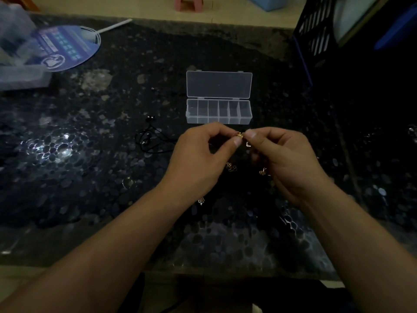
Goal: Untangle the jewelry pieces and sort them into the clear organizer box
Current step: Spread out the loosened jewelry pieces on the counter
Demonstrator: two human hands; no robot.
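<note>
A clear organizer box (218, 120) lies open on the dark speckled table, its lid folded back and its several compartments looking empty. Just in front of it my left hand (198, 159) and my right hand (286, 159) pinch a small gold jewelry piece (239, 135) between thumbs and forefingers, held above the table. More gold pieces hang or lie below: one (231, 167) between the hands, one (262, 172) by the right palm, one (200, 201) near the left wrist. A black cord necklace (150, 138) lies left of the hands.
A round blue hand fan (61, 48) and a blurred translucent plastic container (20, 64) sit at the back left. A dark slotted crate (320, 30) stands at the back right. The table's front edge runs just under my forearms.
</note>
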